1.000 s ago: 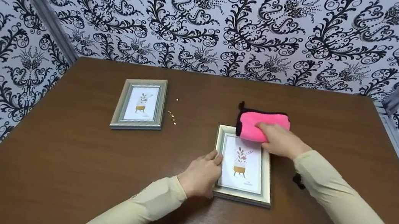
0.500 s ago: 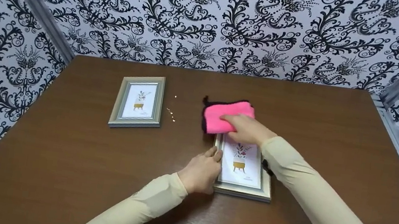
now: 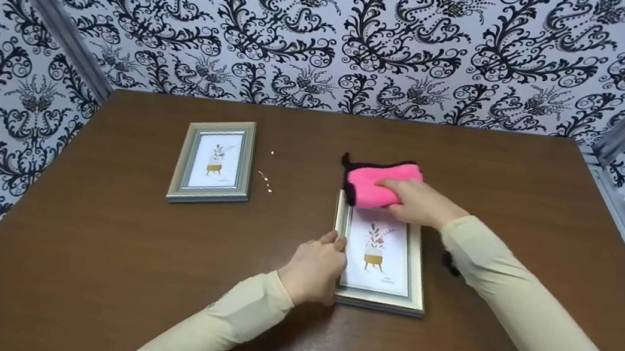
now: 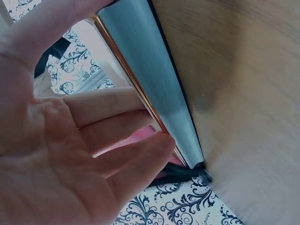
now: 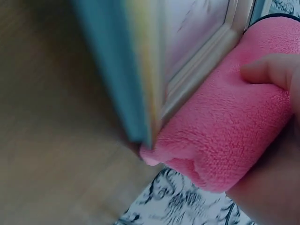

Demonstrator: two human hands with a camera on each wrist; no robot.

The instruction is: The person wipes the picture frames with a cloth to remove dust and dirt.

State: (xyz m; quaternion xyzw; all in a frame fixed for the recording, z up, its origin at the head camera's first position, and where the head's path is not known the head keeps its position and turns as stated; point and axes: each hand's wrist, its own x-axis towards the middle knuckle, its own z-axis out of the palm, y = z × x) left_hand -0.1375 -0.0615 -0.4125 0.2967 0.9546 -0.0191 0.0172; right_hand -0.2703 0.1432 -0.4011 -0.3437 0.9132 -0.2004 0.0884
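A picture frame [image 3: 419, 274] with a plant-pot print lies face up on the brown table, right of centre. My left hand [image 3: 313, 269] holds it by its left side near the front corner; in the left wrist view the fingers [image 4: 145, 154] reach along the frame's edge [image 4: 145, 70]. My right hand [image 3: 423, 203] grips a folded pink plush cloth [image 3: 374, 185] with black trim, thumb on top. The cloth covers the frame's far end. In the right wrist view the pink cloth [image 5: 225, 126] lies against the frame's rim [image 5: 201, 70].
A second, similar picture frame [image 3: 213, 161] lies at the left rear of the table [image 3: 126, 260]. Several small pale flecks [image 3: 265, 179] lie to its right. Patterned walls [image 3: 295, 28] enclose the back and sides.
My right hand swept the pink cloth left across the frame's far end, then part of the way back right. My left hand stays at the frame's side.
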